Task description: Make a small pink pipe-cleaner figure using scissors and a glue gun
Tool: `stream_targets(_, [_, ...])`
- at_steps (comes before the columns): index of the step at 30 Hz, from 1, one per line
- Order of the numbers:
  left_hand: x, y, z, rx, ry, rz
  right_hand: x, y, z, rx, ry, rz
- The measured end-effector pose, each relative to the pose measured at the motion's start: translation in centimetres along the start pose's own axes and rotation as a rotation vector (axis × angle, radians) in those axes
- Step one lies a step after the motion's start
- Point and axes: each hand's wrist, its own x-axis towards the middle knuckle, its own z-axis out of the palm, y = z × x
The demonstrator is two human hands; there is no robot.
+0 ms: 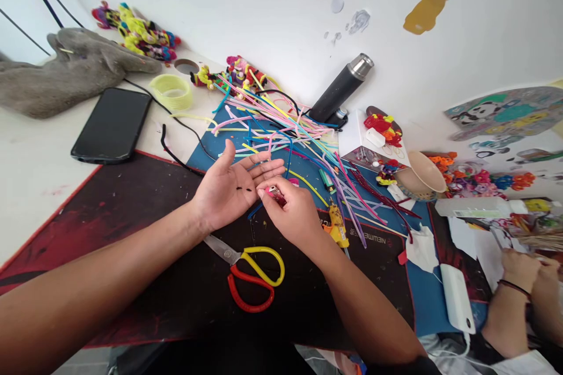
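Note:
My left hand (233, 187) is held palm up over the mat, fingers stretched out, with two small dark bits (243, 189) lying on the palm. Close beside its fingers, my right hand (288, 205) is closed around a small reddish thing with a metal end (272, 189), which looks like a lighter; most of it is hidden by the fingers. Below both hands, a pair of scissors (257, 266) with one yellow and one red handle rests on the dark mat (185, 299). Many coloured pipe cleaners (281, 120) are heaped beyond the hands.
A yellow glue gun (338, 224) lies right of my right hand. At the back stand a black thermos (341, 89) and a white box (358, 149). A phone (112, 125) and yellow tape roll (171, 92) are left. Another person's hands (521, 272) are at far right, near a power bank (457, 297).

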Motion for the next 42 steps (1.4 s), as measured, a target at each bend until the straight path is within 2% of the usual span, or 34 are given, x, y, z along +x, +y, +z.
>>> stream_targets(11, [0.0, 0.1, 0.1, 0.019, -0.005, 0.009, -0.2, -0.2, 0.0, -0.007, -0.035, 0.031])
stream_targets(20, [0.0, 0.1, -0.2, 0.027, -0.031, 0.013, 0.1, -0.2, 0.3, -0.012, -0.019, -0.034])
stream_targets(34, [0.3, -0.3, -0.7, 0.038, -0.053, -0.002, 0.6, -0.6, 0.7, -0.127, -0.085, -0.031])
stream_targets(42, [0.2, -0.1, -0.6, 0.069, -0.045, 0.010, 0.8, -1.1, -0.1, -0.245, -0.091, 0.001])
